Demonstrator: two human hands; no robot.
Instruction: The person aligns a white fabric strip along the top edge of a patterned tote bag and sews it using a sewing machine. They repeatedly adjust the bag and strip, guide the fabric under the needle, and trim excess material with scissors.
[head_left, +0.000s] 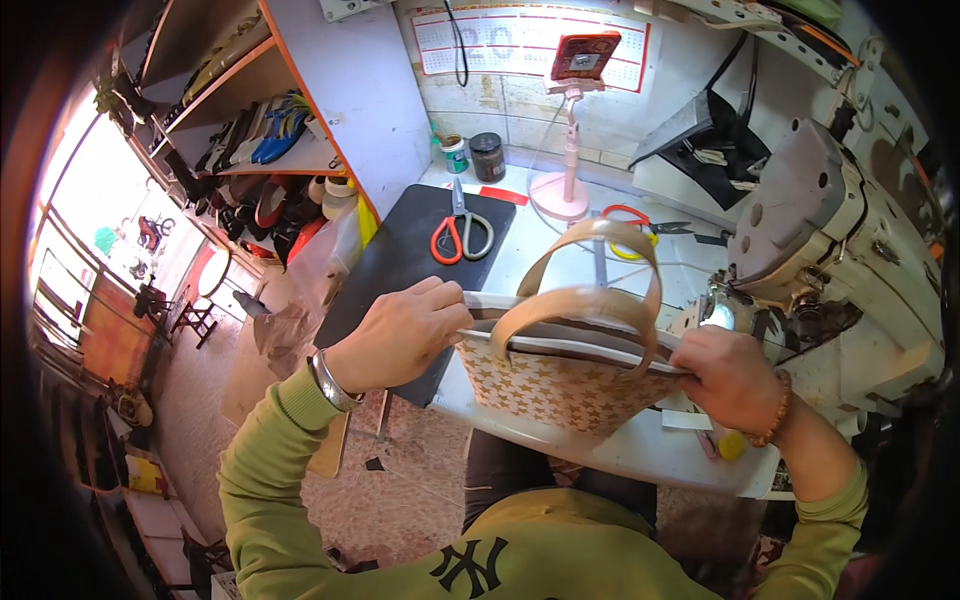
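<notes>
A handbag [560, 385] with a tan star pattern and two tan looped handles hangs upright between my hands at the table's front edge. My left hand [405, 335] is closed on the left end of its white-edged rim. At the other end of the rim, my right hand [728, 375] grips the corner with thumb and fingers. The bag's mouth is slightly parted and shows a brown lining. Its handles stand up above the rim. Just beyond my left hand, scissors [460, 235] with one red and one grey loop rest on a black mat [385, 250].
A sewing machine [820, 240] fills the right side of the white table [600, 445]. Behind the bag are a pink phone stand [562, 190], red-and-yellow-handled cutters [640, 232] and two jars [487, 158]. Shelves of shoes [270, 130] stand at the left.
</notes>
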